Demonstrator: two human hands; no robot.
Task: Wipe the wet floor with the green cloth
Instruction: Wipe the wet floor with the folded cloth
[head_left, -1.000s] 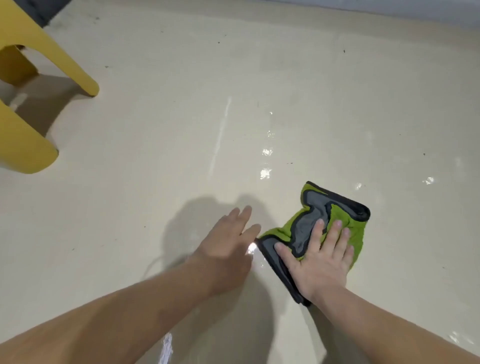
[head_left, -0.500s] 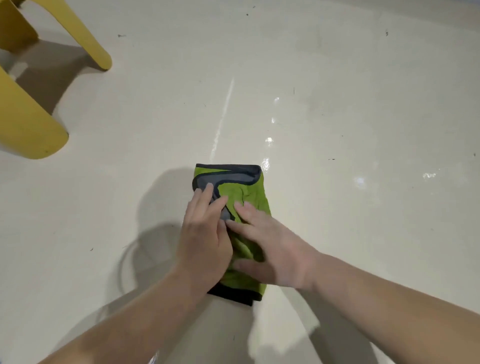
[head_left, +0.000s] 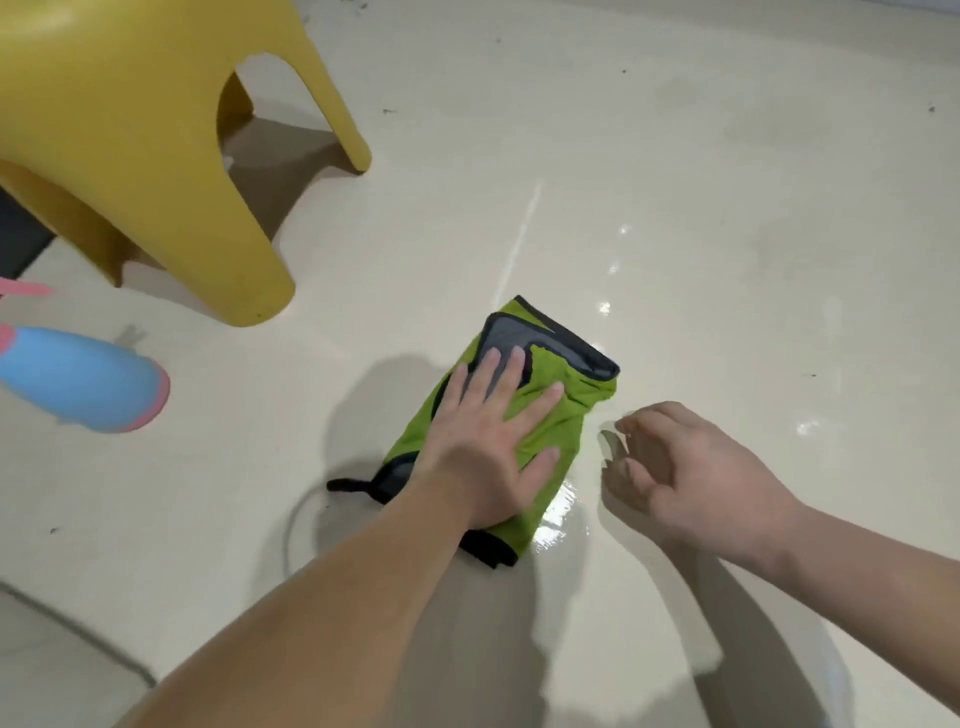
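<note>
My left hand (head_left: 488, 441) lies flat on the green cloth (head_left: 571, 415), palm down. Its fingers (head_left: 506, 379) are straight and spread, pressing the cloth to the floor (head_left: 727, 208) and curled round nothing.

The cloth is folded into an oblong under that palm. Its long axis runs on a slant, from the near end under my left wrist away and to the right. The far end, past my fingertips, shows a dark grey panel with black edging and points away to the right. At the near end a black hem sticks out beside my wrist, and a small black loop (head_left: 348, 486) trails to the left of it.

My right hand (head_left: 696, 478) is just to the right of the cloth and apart from it. Its fingers are loosely curled and hold nothing. I cannot tell whether its fingertips touch the floor.

Between my two hands, along the cloth's near right edge, a wet patch (head_left: 558, 514) shines. Smaller glints dot the floor beyond and to the right of my right hand. The floor is smooth, pale cream and glossy, with a few dark specks.

Well out to the left of my left hand lies a blue and pink object (head_left: 78, 384), cut off by the frame edge. Beyond it, to the far left, stands a yellow plastic stool (head_left: 130, 130).
</note>
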